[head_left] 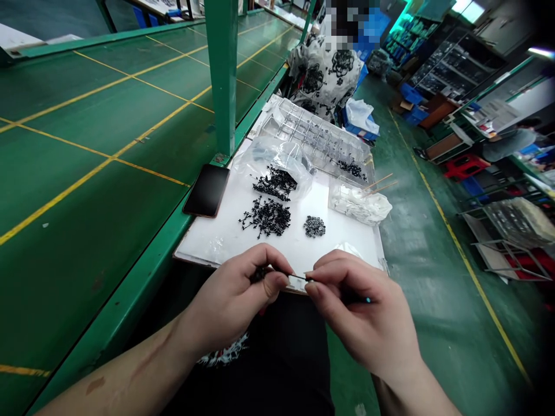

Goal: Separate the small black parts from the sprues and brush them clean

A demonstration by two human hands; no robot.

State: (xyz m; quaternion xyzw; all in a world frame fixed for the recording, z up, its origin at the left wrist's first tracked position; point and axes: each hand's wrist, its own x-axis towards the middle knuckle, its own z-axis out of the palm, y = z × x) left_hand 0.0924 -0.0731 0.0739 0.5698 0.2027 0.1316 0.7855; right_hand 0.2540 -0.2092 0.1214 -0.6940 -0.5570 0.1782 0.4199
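A small black part (259,274) is pinched between the closed thumb and forefinger of the left hand (234,300), over the near edge of the white board (234,231). A thin rod (299,281) is gripped by the closed fingers of the right hand (359,312). Its long axis is laid left to right, with the tip pointed left at the part, just beside it.

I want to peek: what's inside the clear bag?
Small black parts lie in the bag. Its crumpled back is glary, so what lies deeper cannot be seen.
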